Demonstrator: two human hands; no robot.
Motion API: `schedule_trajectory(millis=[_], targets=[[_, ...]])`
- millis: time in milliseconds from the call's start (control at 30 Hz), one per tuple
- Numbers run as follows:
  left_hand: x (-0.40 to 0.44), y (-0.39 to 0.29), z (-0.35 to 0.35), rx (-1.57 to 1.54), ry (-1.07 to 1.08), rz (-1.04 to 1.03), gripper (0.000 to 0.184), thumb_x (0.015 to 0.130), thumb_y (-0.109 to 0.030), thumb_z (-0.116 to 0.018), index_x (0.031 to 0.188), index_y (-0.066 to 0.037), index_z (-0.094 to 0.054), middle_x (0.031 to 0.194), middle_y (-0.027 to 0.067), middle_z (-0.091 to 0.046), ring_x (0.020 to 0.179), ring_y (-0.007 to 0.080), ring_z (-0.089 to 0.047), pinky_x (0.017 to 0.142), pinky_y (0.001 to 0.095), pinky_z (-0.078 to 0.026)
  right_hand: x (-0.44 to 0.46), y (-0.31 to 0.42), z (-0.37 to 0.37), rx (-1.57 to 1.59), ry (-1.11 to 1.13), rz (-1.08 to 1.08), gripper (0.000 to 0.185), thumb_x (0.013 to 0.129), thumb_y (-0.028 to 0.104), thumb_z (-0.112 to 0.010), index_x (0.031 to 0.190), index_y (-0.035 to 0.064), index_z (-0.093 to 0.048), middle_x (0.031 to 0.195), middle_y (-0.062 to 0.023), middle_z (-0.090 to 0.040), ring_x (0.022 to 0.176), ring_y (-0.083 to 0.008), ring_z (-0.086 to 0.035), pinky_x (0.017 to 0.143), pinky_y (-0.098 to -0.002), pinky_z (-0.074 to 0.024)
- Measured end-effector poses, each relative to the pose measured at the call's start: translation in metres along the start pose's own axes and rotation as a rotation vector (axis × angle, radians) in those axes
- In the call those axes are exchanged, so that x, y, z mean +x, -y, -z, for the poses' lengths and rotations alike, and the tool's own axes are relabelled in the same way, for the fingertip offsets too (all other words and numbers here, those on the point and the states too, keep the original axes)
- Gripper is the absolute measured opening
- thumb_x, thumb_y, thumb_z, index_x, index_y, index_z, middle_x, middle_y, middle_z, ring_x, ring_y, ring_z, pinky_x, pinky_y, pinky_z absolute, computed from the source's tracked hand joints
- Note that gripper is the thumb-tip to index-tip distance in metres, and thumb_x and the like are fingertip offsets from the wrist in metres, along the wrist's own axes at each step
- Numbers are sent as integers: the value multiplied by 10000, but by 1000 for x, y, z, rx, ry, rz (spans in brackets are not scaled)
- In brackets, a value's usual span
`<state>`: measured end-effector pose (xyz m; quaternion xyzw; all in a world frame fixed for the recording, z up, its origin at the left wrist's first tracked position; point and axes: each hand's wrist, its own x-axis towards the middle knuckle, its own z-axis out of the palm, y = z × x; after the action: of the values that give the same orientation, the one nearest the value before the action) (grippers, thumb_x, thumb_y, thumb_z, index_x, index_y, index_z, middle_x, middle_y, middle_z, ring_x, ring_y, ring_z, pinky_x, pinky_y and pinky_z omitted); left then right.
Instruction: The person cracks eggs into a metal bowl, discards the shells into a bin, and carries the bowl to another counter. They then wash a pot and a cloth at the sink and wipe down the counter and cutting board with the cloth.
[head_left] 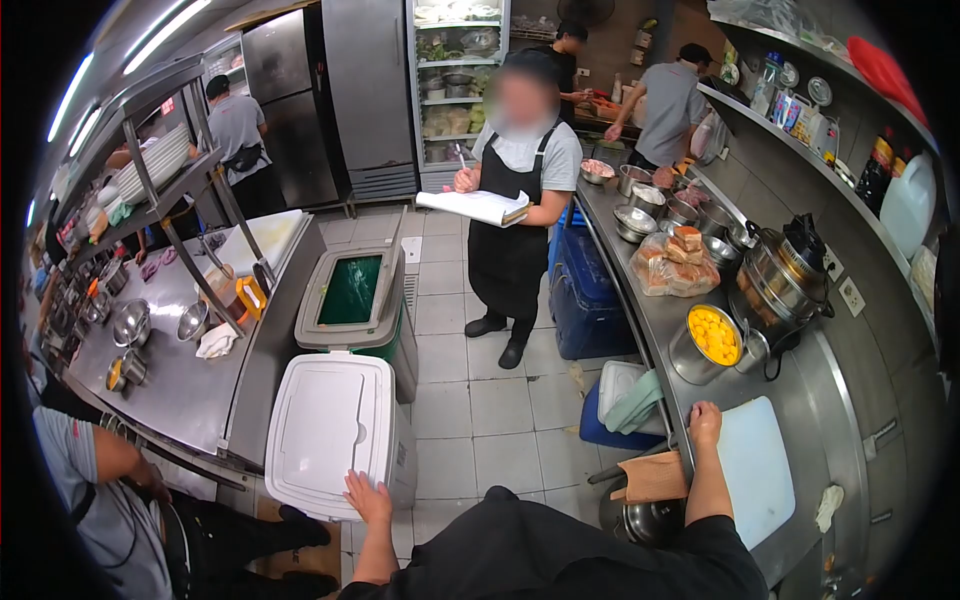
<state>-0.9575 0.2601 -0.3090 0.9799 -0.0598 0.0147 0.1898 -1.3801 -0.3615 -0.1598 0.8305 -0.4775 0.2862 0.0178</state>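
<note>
My left hand [368, 497] lies with fingers spread on the front edge of the white lid [325, 420] of a large plastic bin. My right hand [705, 424] rests at the edge of the steel counter [650, 335], its fingers curled in and nothing seen in them. Just beside it is a white cutting board [757, 470]. Beyond that hand stands a steel pot [698, 355] filled with yellow-orange chunks [713, 334]. A brown cloth [652, 477] hangs below my right forearm.
A person in a black apron [515, 185] stands ahead, writing on a clipboard [485, 207]. At lower left another person [120, 490] stands close. A green bin [352, 290], a blue cooler [590, 290] and bagged bread [675, 262] flank the tiled aisle [450, 390].
</note>
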Motion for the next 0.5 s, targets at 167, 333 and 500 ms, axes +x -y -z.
schedule_trajectory(millis=[167, 333, 500], targets=[[0, -1, 1, -1, 5, 10, 576, 859, -223, -650, 1370, -16, -485, 1572, 165, -290, 1481, 330, -208, 1198, 549, -134, 0, -1, -1, -1, 11, -9, 92, 849, 133, -635, 827, 53, -674, 844, -160, -638, 870, -368, -598, 804, -485, -459], [0, -1, 1, 5, 7, 19, 580, 858, -225, -654, 1373, -19, -485, 1575, 155, -288, 1483, 322, -205, 1200, 546, -132, 0, -7, -7, -11, 21, -16, 94, 861, 138, -629, 842, 58, -674, 864, -156, -638, 886, -364, -596, 816, -478, -455], [1, 1, -1, 2, 4, 18, 582, 859, -226, -653, 1375, -18, -484, 1575, 155, -288, 1484, 322, -204, 1201, 545, -125, 0, -4, -3, -8, 41, -25, 95, 862, 138, -626, 852, 58, -675, 879, -156, -639, 901, -362, -595, 829, -473, -452]])
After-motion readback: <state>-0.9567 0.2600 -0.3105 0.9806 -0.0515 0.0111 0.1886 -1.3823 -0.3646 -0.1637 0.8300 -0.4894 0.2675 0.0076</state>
